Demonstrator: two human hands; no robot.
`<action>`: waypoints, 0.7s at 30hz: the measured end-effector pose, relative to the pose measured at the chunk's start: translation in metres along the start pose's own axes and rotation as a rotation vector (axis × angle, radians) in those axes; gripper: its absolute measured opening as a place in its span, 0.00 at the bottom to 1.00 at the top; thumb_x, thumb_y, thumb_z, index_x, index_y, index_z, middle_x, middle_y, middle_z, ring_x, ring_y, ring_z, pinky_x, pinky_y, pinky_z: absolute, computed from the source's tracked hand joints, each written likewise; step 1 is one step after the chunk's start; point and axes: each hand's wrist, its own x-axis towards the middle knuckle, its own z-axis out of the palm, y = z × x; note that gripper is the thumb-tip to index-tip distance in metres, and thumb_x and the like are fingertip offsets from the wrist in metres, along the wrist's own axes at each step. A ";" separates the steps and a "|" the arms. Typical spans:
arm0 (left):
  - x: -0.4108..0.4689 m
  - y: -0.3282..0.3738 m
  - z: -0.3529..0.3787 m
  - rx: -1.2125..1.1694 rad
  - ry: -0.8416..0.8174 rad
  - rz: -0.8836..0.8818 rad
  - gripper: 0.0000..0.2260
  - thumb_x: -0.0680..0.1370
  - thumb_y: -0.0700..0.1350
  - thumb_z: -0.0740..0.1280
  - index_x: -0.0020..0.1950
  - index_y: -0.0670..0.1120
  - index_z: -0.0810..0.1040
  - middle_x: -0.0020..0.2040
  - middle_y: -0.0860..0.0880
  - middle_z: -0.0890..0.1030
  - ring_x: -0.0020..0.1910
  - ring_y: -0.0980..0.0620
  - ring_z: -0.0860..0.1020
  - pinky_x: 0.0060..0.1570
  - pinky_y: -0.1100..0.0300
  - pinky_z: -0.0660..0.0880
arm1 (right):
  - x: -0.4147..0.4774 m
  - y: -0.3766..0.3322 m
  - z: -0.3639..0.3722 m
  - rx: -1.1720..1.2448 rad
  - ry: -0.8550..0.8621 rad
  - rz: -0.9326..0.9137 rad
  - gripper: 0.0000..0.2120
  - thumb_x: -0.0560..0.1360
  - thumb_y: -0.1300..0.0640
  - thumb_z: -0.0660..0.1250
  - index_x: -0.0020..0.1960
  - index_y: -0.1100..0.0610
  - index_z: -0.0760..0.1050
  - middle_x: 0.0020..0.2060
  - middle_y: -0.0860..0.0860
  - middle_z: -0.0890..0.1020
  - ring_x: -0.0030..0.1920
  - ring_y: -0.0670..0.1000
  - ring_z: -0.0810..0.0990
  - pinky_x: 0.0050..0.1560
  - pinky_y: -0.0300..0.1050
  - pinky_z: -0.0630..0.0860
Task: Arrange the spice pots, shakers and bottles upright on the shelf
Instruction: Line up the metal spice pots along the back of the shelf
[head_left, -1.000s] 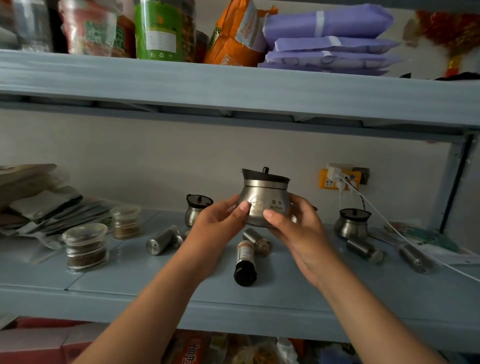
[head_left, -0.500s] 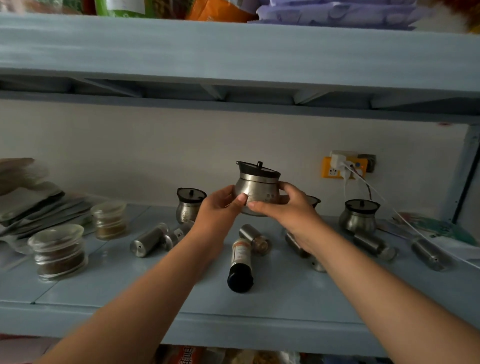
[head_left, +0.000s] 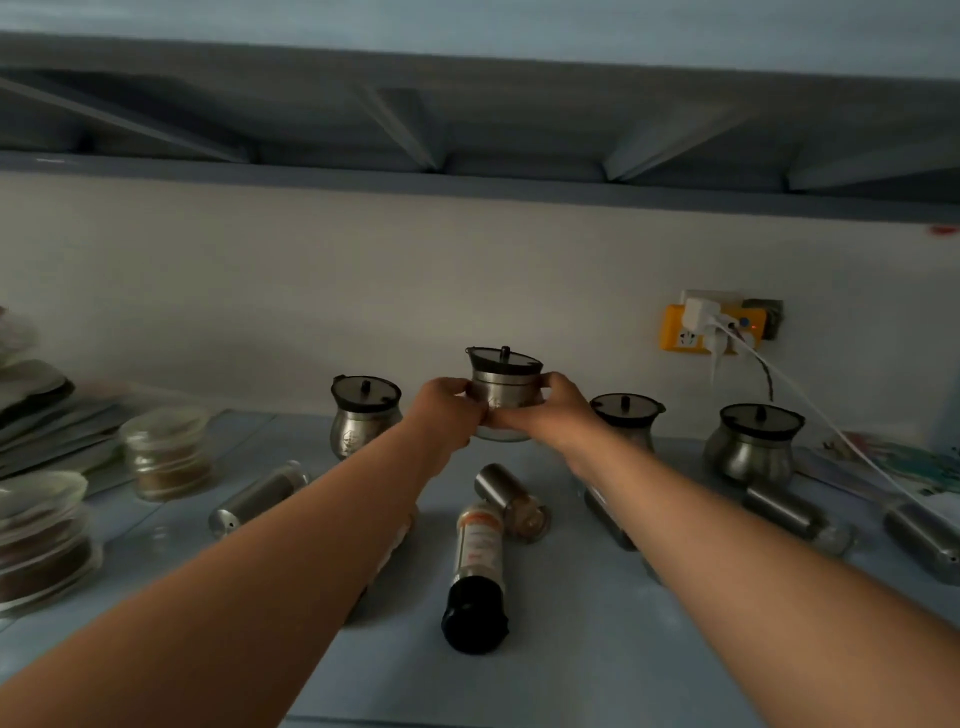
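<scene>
Both hands hold a steel spice pot with a black lid (head_left: 503, 384) upright near the back wall, low over the blue shelf (head_left: 582, 644). My left hand (head_left: 445, 410) grips its left side and my right hand (head_left: 545, 413) its right side. Three matching pots stand upright along the back: one to the left (head_left: 365, 423), one behind my right wrist (head_left: 626, 418), one at the right (head_left: 753, 447). A bottle with an orange label and black cap (head_left: 475, 574) lies flat in front. Steel shakers lie on their sides (head_left: 260, 499) (head_left: 511, 501) (head_left: 795, 517).
Glass jars of brown spice stand at the left (head_left: 166, 452) (head_left: 44, 540), beside a pile of papers (head_left: 36, 410). A yellow socket with white chargers (head_left: 711, 327) is on the wall, its cable trailing right. The upper shelf's underside (head_left: 467, 130) is close overhead.
Both hands have carried the pot away from me toward the back wall and lower, near the shelf. The camera has moved in closer under the upper shelf.
</scene>
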 end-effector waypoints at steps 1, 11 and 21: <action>0.005 -0.003 0.001 0.021 -0.002 -0.011 0.18 0.77 0.35 0.61 0.67 0.42 0.73 0.47 0.42 0.76 0.35 0.52 0.71 0.36 0.62 0.69 | 0.006 0.002 0.002 -0.025 -0.013 0.014 0.25 0.59 0.49 0.80 0.45 0.47 0.66 0.52 0.49 0.78 0.53 0.50 0.76 0.54 0.44 0.73; 0.042 -0.029 0.004 0.275 0.023 -0.045 0.15 0.76 0.33 0.60 0.34 0.48 0.66 0.35 0.51 0.70 0.33 0.56 0.70 0.51 0.57 0.76 | 0.026 0.019 0.011 -0.191 -0.121 0.030 0.20 0.62 0.56 0.79 0.35 0.47 0.67 0.49 0.51 0.78 0.52 0.51 0.77 0.60 0.48 0.74; 0.043 -0.032 0.009 0.315 0.048 -0.085 0.08 0.74 0.32 0.64 0.51 0.40 0.77 0.41 0.40 0.78 0.44 0.41 0.80 0.53 0.47 0.79 | 0.046 0.038 0.022 -0.327 -0.157 -0.019 0.38 0.43 0.44 0.77 0.53 0.51 0.80 0.50 0.52 0.84 0.52 0.53 0.81 0.57 0.53 0.77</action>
